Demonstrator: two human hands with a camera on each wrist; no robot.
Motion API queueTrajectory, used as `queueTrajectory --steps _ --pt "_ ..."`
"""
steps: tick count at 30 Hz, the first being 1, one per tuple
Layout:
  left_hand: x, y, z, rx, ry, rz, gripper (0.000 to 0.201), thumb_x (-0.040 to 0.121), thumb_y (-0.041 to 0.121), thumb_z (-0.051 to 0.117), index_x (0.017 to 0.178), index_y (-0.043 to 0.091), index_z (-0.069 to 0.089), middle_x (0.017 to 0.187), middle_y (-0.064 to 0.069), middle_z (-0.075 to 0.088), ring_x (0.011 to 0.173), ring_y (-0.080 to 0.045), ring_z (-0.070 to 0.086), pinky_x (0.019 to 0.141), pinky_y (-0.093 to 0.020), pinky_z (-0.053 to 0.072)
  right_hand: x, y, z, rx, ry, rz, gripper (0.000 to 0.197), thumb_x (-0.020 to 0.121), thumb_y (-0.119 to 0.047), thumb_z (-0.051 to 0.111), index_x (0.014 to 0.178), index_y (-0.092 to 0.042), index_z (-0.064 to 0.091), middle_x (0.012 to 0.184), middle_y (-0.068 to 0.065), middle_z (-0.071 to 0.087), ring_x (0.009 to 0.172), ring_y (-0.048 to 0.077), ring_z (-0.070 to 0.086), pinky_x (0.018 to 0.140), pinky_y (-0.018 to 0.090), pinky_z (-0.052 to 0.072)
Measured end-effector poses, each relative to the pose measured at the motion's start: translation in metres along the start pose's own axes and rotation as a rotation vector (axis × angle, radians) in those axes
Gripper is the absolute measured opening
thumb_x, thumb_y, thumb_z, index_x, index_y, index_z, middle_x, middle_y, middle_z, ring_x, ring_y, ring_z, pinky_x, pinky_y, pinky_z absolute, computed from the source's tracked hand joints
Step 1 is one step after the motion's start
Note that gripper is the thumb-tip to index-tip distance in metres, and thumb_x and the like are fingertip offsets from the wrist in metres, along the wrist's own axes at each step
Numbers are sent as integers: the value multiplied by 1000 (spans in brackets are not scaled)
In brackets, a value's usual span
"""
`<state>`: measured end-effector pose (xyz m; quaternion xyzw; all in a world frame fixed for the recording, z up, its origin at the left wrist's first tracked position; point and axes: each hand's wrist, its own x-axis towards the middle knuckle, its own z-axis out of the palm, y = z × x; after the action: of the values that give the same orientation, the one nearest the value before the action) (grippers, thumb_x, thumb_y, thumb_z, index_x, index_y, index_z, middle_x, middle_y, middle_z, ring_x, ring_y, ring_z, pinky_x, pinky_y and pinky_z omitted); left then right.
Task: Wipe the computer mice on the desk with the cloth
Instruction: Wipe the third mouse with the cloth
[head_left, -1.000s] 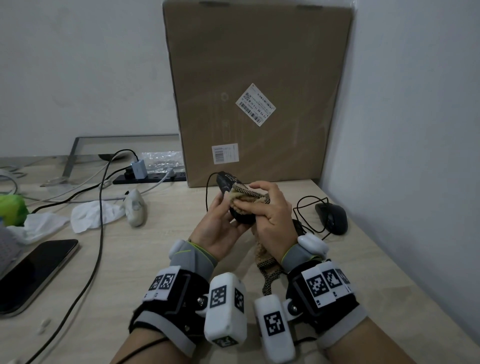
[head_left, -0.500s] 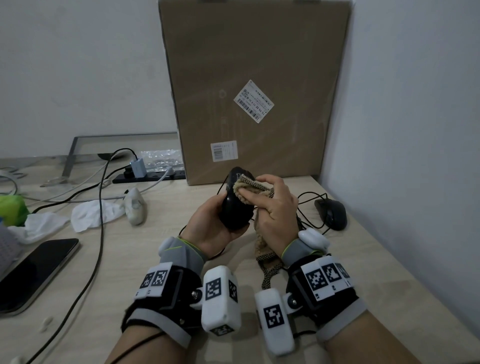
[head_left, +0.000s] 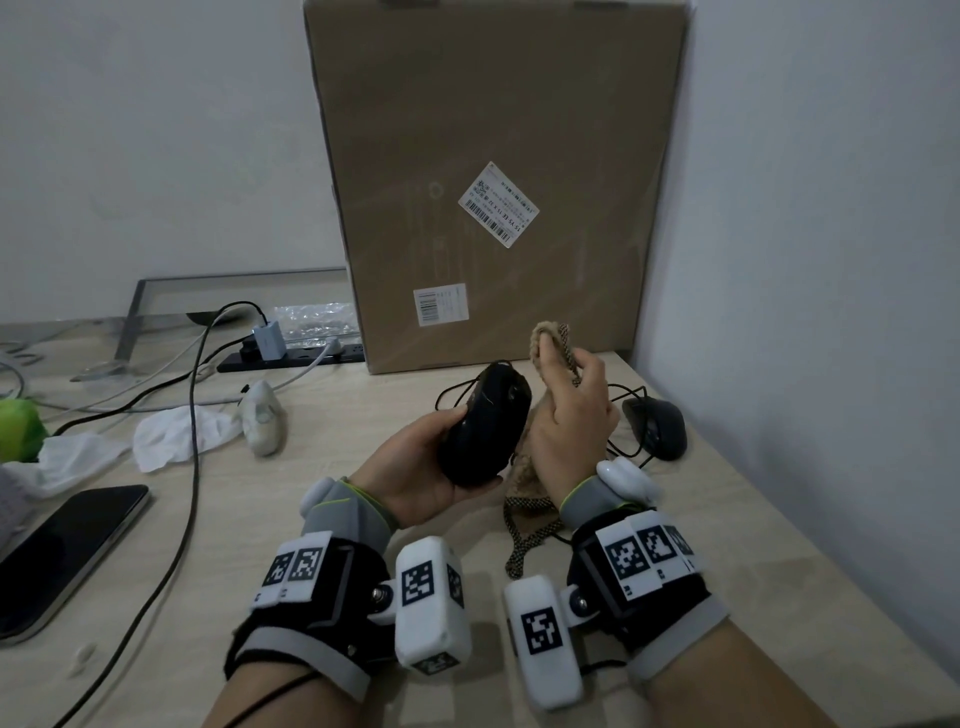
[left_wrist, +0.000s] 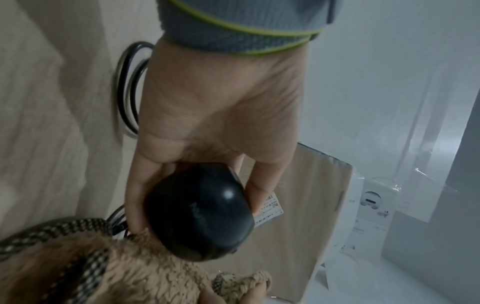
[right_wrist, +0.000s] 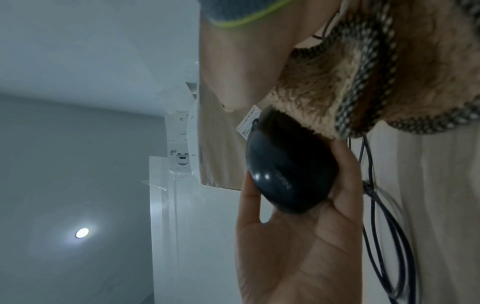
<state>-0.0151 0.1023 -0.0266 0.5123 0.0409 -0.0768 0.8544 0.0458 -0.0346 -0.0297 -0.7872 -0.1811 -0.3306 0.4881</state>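
Head view: left hand cups a glossy black oval mouse at frame centre, above the pale wood-grain desk. Right hand pinches a tan fleecy cloth with woven checked edging; half a second ago it pressed on the mouse, now it is lifted clear.
Left wrist view: fingers wrap the smooth shell.
Right wrist view: cloth pile overlaps the mouse's upper end.
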Motion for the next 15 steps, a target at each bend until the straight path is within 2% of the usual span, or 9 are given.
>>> queueTrajectory --steps 4,8,13,15 --pt "0 3 2 -103 33 75 37 96 31 38 118 10 58 108 -15 64 98 -29 60 93 -45 45 -2 0 2 89 -49 -106 56 74 -6 40 117 -32 63 123 6 51 110 24 49 92 41 27" --pt "0 3 1 -139 42 99 37 95 33 38 117 11 60 110 -12 67 98 -28 64 86 -41 52 -6 -1 4 71 -161 -216 51 74 -7 42 105 -39 68 124 -2 51 109 16 46 93 38 25" --pt "-1 2 3 -130 18 50 38 84 33 46 110 10 63 104 -14 68 95 -28 64 81 -39 52 -4 2 3 -16 -172 -157 54 74 -9 40 109 -41 65 126 -4 48 110 16 44 96 41 24" --pt "-2 0 3 -114 1 24 39 83 33 46 107 8 64 101 -15 68 91 -27 65 79 -38 52 -3 3 2 -39 -155 -102 58 72 -9 37 112 -41 63 127 -3 47 111 17 43 94 39 22"
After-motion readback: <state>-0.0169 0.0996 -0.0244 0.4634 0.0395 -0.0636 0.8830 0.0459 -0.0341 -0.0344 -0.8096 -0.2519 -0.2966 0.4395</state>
